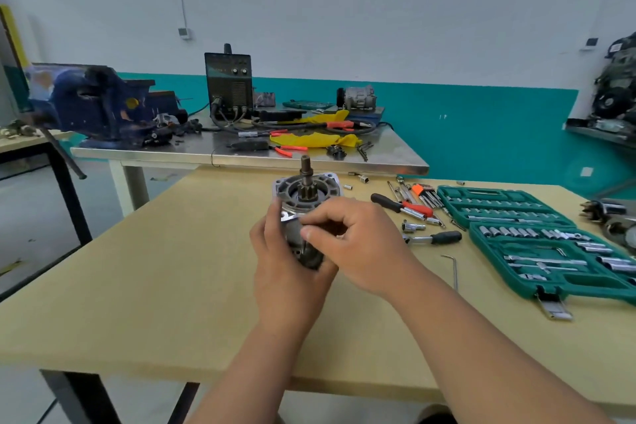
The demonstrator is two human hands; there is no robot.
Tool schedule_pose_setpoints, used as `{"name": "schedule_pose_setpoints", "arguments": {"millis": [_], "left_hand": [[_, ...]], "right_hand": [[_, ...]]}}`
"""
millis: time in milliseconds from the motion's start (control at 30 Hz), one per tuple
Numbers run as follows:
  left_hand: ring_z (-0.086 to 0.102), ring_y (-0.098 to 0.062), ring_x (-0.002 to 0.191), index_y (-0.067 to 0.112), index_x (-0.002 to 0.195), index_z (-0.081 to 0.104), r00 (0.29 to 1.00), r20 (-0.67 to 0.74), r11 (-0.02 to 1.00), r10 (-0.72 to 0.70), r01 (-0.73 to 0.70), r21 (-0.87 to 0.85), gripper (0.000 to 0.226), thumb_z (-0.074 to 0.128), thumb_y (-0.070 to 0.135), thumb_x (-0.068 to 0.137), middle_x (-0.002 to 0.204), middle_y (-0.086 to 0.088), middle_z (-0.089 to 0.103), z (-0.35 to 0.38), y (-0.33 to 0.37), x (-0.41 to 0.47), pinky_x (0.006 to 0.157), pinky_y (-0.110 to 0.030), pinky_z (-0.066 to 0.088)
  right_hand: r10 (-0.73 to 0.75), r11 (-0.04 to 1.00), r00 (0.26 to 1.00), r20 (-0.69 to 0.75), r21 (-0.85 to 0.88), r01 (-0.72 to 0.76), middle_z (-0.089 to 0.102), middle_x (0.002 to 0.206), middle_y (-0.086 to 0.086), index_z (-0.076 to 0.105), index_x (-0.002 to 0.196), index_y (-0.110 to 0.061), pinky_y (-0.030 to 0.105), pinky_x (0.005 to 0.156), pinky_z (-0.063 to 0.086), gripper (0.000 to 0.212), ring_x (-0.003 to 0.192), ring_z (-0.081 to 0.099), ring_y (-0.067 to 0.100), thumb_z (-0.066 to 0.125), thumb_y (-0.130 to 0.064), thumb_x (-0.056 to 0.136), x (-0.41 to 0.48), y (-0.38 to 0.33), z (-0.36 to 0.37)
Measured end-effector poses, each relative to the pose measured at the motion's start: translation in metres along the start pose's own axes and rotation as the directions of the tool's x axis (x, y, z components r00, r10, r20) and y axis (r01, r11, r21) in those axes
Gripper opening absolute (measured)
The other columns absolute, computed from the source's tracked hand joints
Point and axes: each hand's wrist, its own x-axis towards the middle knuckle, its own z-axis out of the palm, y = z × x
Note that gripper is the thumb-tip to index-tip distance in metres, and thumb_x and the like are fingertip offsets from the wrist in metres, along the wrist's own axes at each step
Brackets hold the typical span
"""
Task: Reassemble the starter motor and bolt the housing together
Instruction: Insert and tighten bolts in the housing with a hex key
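Observation:
The starter motor point(303, 194) stands tilted on the wooden table point(155, 268), its grey flange and pinion shaft pointing up and away from me. My left hand point(285, 262) grips the dark motor body from the left and below. My right hand point(354, 241) curls over the right side of the housing just under the flange, thumb and fingers pinching at something small there that I cannot make out. The lower end of the motor is hidden behind both hands.
An open green socket set case point(537, 237) lies at the right. Ratchets, a screwdriver, hex keys and loose sockets point(413, 213) are scattered beside it. A lone hex key point(453, 268) lies nearer me. Behind stands a steel bench point(395, 155) with a blue vise point(99, 103) and a welder point(229, 83).

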Motion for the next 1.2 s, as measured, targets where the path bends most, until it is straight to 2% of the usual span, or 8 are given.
{"name": "schedule_pose_setpoints", "arguments": {"millis": [167, 333, 567, 800, 900, 967, 1067, 1200], "left_hand": [[0.061, -0.019, 0.108, 0.058, 0.134, -0.006, 0.994, 0.060, 0.996, -0.088, 0.086, 0.039, 0.109, 0.080, 0.039, 0.069, 0.137, 0.016, 0.027, 0.015, 0.010, 0.015, 0.066, -0.030, 0.041], [0.054, -0.012, 0.113, 0.055, 0.135, 0.004, 0.996, 0.065, 0.998, -0.060, 0.060, 0.004, 0.102, 0.081, 0.038, 0.070, 0.131, 0.024, 0.023, 0.025, 0.017, 0.017, 0.070, -0.029, 0.044], [0.057, -0.026, 0.107, 0.049, 0.140, 0.005, 0.997, 0.074, 0.998, -0.035, 0.030, 0.055, 0.098, 0.076, 0.032, 0.075, 0.137, 0.002, 0.029, 0.040, 0.017, 0.020, 0.059, -0.033, 0.046], [0.054, -0.025, 0.113, 0.046, 0.142, 0.000, 0.994, 0.110, 0.995, -0.021, 0.010, 0.097, 0.105, 0.078, 0.033, 0.073, 0.134, 0.006, 0.026, 0.055, 0.022, 0.034, 0.060, -0.033, 0.046], [0.053, -0.019, 0.117, 0.046, 0.144, 0.003, 0.986, 0.143, 0.993, -0.089, 0.099, -0.065, 0.106, 0.079, 0.035, 0.072, 0.121, 0.021, 0.023, 0.060, 0.025, 0.038, 0.081, -0.039, 0.055], [0.055, -0.009, 0.112, 0.041, 0.146, 0.011, 0.972, 0.156, 0.955, -0.174, 0.206, -0.215, 0.105, 0.080, 0.039, 0.068, 0.124, 0.019, 0.026, 0.060, 0.020, 0.039, 0.083, -0.025, 0.053], [0.045, 0.011, 0.111, 0.029, 0.145, 0.026, 0.966, 0.227, 0.973, -0.121, 0.161, -0.168, 0.101, 0.083, 0.040, 0.063, 0.127, 0.015, 0.031, 0.059, 0.014, 0.036, 0.079, -0.001, 0.042], [0.048, -0.001, 0.113, 0.029, 0.141, 0.038, 0.962, 0.254, 0.985, -0.096, 0.129, -0.118, 0.084, 0.078, 0.041, 0.067, 0.124, 0.017, 0.036, 0.065, 0.015, 0.039, 0.089, -0.019, 0.047]], "right_hand": [[-0.005, 0.997, 0.993, -0.117, -0.071, -0.003, 0.061, 0.080, -0.020, 0.074, 0.087, -0.024, 0.005, 0.074, 0.040, 0.009, 0.085, 0.056, -0.005, 0.071, -0.018, 0.082, 0.011, 0.013, -0.001], [0.099, 0.995, 0.968, -0.232, 0.055, -0.088, 0.065, 0.078, -0.025, 0.065, 0.076, -0.042, 0.007, 0.067, 0.044, 0.021, 0.081, 0.060, -0.006, 0.068, -0.022, 0.084, 0.018, 0.024, -0.003], [0.063, 0.996, 0.982, -0.176, 0.075, -0.050, 0.066, 0.079, -0.025, 0.069, 0.081, -0.036, 0.006, 0.071, 0.044, 0.020, 0.082, 0.061, -0.006, 0.069, -0.016, 0.083, 0.018, 0.034, -0.012], [0.041, 0.999, 0.992, -0.118, -0.015, -0.043, 0.067, 0.079, -0.027, 0.066, 0.072, -0.044, 0.007, 0.067, 0.045, 0.027, 0.078, 0.062, -0.006, 0.068, -0.020, 0.082, 0.032, 0.042, -0.033], [0.019, 0.992, 0.996, -0.092, -0.123, -0.030, 0.066, 0.077, -0.023, 0.065, 0.071, -0.041, 0.006, 0.066, 0.042, 0.025, 0.077, 0.060, -0.007, 0.068, -0.019, 0.081, 0.038, 0.046, -0.040], [-0.013, 0.986, 0.996, -0.089, -0.164, -0.001, 0.063, 0.077, -0.018, 0.065, 0.074, -0.040, 0.008, 0.067, 0.042, 0.023, 0.079, 0.058, -0.003, 0.068, -0.018, 0.081, 0.037, 0.051, -0.046], [-0.015, 0.982, 0.998, -0.060, -0.187, 0.003, 0.058, 0.080, -0.015, 0.064, 0.076, -0.038, 0.017, 0.070, 0.044, 0.020, 0.080, 0.056, 0.001, 0.069, -0.020, 0.081, 0.035, 0.056, -0.055], [0.038, 0.972, 0.999, 0.021, -0.234, -0.032, 0.059, 0.087, -0.012, 0.071, 0.080, -0.031, 0.023, 0.073, 0.047, 0.009, 0.082, 0.056, 0.002, 0.068, -0.024, 0.084, 0.039, 0.058, -0.064]]}}
